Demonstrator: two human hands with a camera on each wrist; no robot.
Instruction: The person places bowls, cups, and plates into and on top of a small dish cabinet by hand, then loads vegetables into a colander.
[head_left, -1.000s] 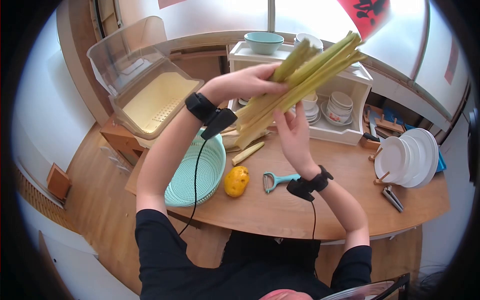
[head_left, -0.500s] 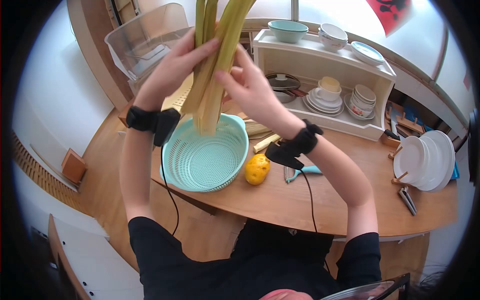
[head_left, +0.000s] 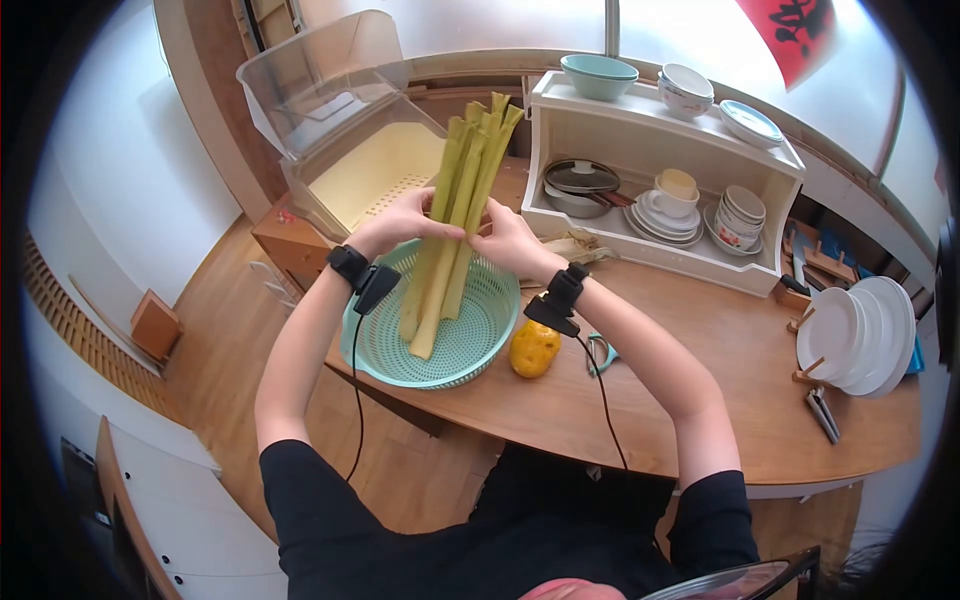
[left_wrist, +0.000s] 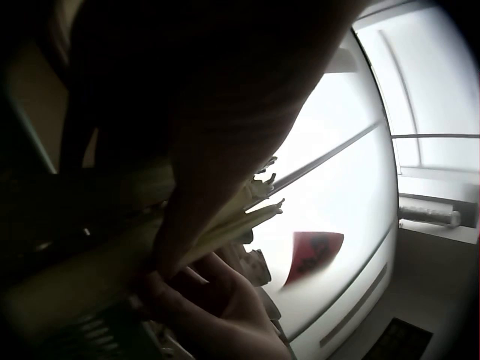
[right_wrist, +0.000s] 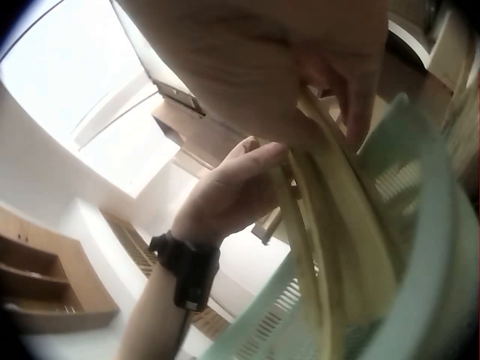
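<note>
A bunch of long yellow-green celery stalks point(head_left: 468, 185) stands tilted over a mint-green colander point(head_left: 382, 335), its pale lower ends reaching down inside the rim. My left hand point(head_left: 398, 224) grips the bunch from the left, thumb across its front. From the other side my right hand point(head_left: 508, 243) holds the same stalks, its thumb close to the left thumb. In the right wrist view the stalks point(right_wrist: 330, 247) run down past the colander's rim. The left wrist view is dark, with the stalks partly hidden behind the left hand.
Right of the colander lie a yellow, brown-spotted potato point(head_left: 535, 350) and a blue peeler point(head_left: 603, 354), partly hidden by the right wrist. Pale dry husks point(head_left: 578, 247) lie behind. A white dish shelf point(head_left: 650, 250), racked plates point(head_left: 860, 335) and an open lidded bin point(head_left: 375, 185) surround the table.
The celery bunch has moved left from over the table, then down, its lower ends now inside the colander. Both hands have travelled with it and still hold it.
</note>
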